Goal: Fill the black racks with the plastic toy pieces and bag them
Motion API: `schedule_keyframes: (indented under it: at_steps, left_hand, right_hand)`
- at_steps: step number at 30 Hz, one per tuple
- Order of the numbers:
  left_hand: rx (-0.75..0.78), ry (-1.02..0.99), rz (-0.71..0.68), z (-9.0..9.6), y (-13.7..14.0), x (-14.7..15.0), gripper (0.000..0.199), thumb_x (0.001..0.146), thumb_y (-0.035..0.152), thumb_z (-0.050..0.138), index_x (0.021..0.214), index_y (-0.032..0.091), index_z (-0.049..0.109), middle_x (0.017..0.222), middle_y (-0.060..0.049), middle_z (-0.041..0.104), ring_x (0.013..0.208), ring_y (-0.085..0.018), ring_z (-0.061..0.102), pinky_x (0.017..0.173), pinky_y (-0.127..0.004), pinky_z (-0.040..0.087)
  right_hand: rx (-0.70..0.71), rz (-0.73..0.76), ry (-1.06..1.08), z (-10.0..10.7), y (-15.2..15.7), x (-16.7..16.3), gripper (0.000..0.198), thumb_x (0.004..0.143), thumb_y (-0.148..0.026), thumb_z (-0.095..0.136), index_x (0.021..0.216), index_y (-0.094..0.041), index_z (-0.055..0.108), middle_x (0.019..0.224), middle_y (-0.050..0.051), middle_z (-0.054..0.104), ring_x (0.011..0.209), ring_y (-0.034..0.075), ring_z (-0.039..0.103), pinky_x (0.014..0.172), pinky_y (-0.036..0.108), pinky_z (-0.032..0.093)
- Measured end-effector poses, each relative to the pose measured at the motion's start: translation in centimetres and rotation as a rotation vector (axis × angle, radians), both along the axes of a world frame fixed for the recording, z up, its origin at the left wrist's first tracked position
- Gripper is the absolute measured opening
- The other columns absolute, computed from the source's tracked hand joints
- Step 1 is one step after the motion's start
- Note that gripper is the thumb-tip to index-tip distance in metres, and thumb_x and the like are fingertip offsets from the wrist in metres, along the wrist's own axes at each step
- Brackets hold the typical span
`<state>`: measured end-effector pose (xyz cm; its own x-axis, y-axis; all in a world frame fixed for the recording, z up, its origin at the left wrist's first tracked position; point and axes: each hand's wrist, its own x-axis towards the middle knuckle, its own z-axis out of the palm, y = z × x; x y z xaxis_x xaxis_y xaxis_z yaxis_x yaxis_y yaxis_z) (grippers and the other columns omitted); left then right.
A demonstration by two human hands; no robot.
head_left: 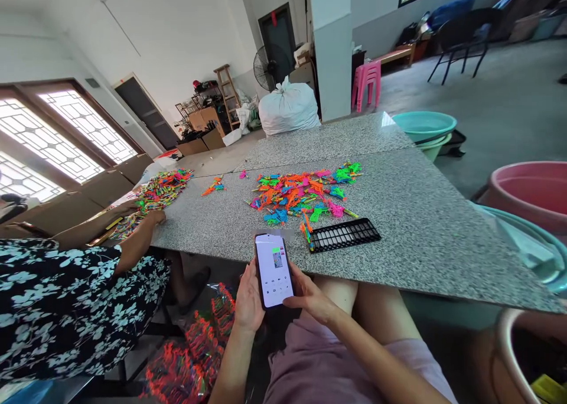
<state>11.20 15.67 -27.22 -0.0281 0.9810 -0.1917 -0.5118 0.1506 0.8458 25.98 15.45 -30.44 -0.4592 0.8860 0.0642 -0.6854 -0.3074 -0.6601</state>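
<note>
My left hand [248,300] holds a black smartphone [273,269] upright over my lap, its lit screen facing me. My right hand [310,297] rests against the phone's right lower edge, thumb on the screen. Just beyond the phone, on the speckled granite table [420,215], lies a black plastic grid rack [343,234] with a few coloured pieces at its left end. Behind it spreads a heap of small neon plastic pieces [301,191] in orange, green, pink and blue.
A person in a floral top [53,309] sits to my left, a hand [150,218] at another pile of coloured pieces [159,194]. More pieces fill a bag [190,351] by my knee. Plastic basins [423,126] [531,194] stand to the right; a white sack [287,108] lies behind the table.
</note>
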Motion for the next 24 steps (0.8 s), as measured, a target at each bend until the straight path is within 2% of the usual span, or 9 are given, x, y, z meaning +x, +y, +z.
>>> schedule_keyframes:
  at_steps: [7,13,19,24]
  left_hand:
    - [0.005,-0.015,-0.012,-0.2,-0.1,-0.2,0.061,0.081,0.058,0.065,0.13,0.021,0.058,0.138,-0.008,0.057,0.136,-0.031,0.044,0.108,-0.043,0.043]
    - [-0.015,-0.018,-0.007,-0.5,-0.3,-0.5,0.052,0.084,0.055,0.063,0.125,0.023,0.063,0.138,-0.006,0.058,0.137,-0.031,0.043,0.108,-0.042,0.043]
    - [-0.009,-0.043,-0.002,-0.6,-0.2,-0.5,0.049,0.086,0.051,0.062,0.126,0.023,0.063,0.139,-0.005,0.057,0.139,-0.028,0.04,0.109,-0.039,0.042]
    - [-0.004,-0.043,-0.007,-0.2,-0.2,-0.2,0.046,0.085,0.049,0.064,0.121,0.02,0.065,0.134,-0.006,0.061,0.135,-0.029,0.046,0.109,-0.04,0.042]
  right_hand:
    - [-0.043,0.002,-0.016,-0.8,-0.1,0.0,0.089,0.053,-0.002,0.069,0.136,-0.029,0.052,0.119,0.002,0.067,0.115,0.027,0.059,0.097,0.042,0.046]
    - [0.02,0.053,-0.054,-1.9,0.3,-0.3,0.096,0.05,-0.002,0.066,0.14,-0.03,0.046,0.122,0.002,0.065,0.111,0.026,0.06,0.09,0.038,0.048]
    - [0.07,0.063,-0.061,-2.0,0.3,-0.3,0.098,0.05,-0.003,0.064,0.142,-0.029,0.042,0.123,0.003,0.065,0.108,0.026,0.06,0.081,0.034,0.05]
    - [0.061,0.049,-0.063,-2.0,0.3,-0.3,0.098,0.051,-0.004,0.064,0.142,-0.03,0.04,0.126,0.002,0.064,0.11,0.024,0.06,0.084,0.034,0.049]
